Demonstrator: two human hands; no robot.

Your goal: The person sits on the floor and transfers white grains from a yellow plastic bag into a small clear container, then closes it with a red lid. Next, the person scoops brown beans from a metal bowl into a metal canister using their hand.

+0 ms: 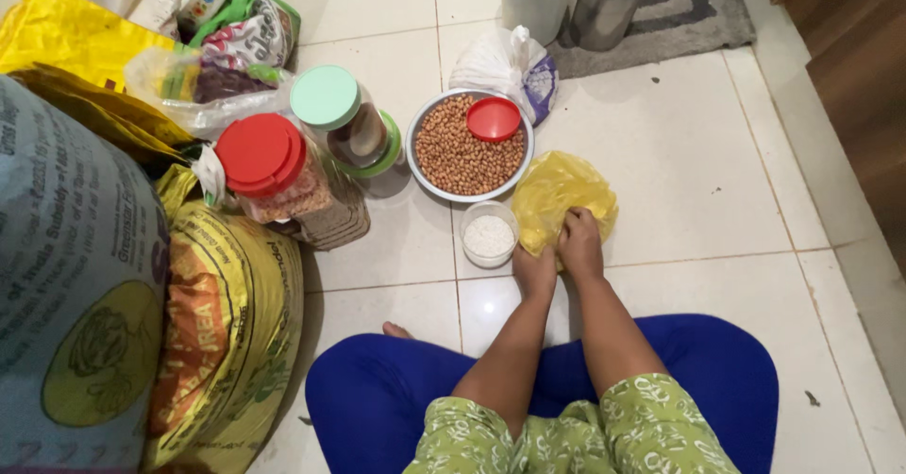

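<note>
Yellow plastic bag sits on the floor tiles at 5 o'clock of the peanut bowl; left hand and right hand grip closed on its near edge, pinning it steady.

A crumpled yellow plastic bag lies bunched on the white floor tiles.

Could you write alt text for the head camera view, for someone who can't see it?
A person seated on a white tiled floor grips a crumpled yellow plastic bag with left hand and right hand. Beside it stand a small clear tub of white powder and a steel bowl of peanuts.
</note>
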